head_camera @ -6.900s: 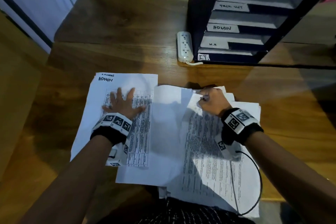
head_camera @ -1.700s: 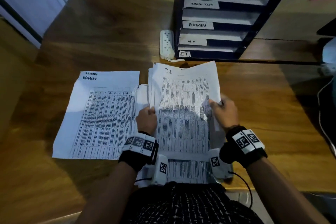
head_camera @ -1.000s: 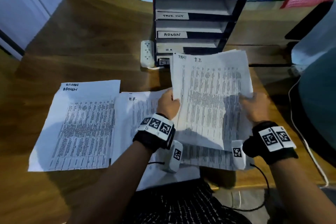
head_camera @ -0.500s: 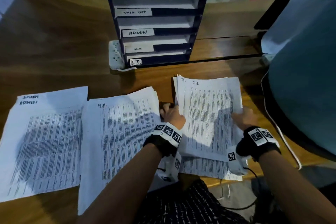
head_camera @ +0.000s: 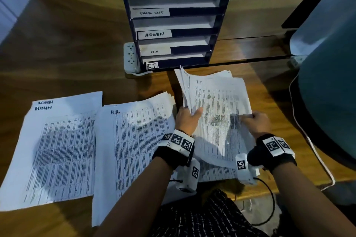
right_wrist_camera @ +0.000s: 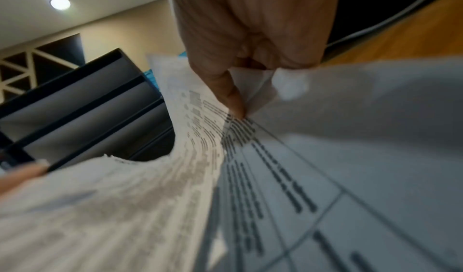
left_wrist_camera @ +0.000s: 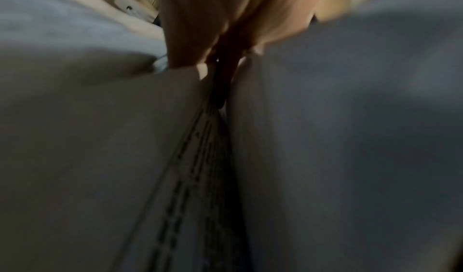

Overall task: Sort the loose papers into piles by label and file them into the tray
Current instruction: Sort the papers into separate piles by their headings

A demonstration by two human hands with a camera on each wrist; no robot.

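I.T. stack edges in both hands

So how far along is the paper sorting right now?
Sorted: the ADMIN pile and H.R. pile lie on the desk. In hand: left hand and right hand hold the I.T. stack. Left: nothing looks filed in the tray yet.

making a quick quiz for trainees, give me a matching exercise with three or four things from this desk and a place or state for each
Things:
1. I.T. stack
2. H.R. pile
3. ADMIN pile
4. power strip

Places or states:
a. flat on the desk, furthest to the person's left
b. held up in both hands
c. beside the tray's bottom left corner
d. flat on the desk, middle pile

Pairs: 1-b, 2-d, 3-a, 4-c
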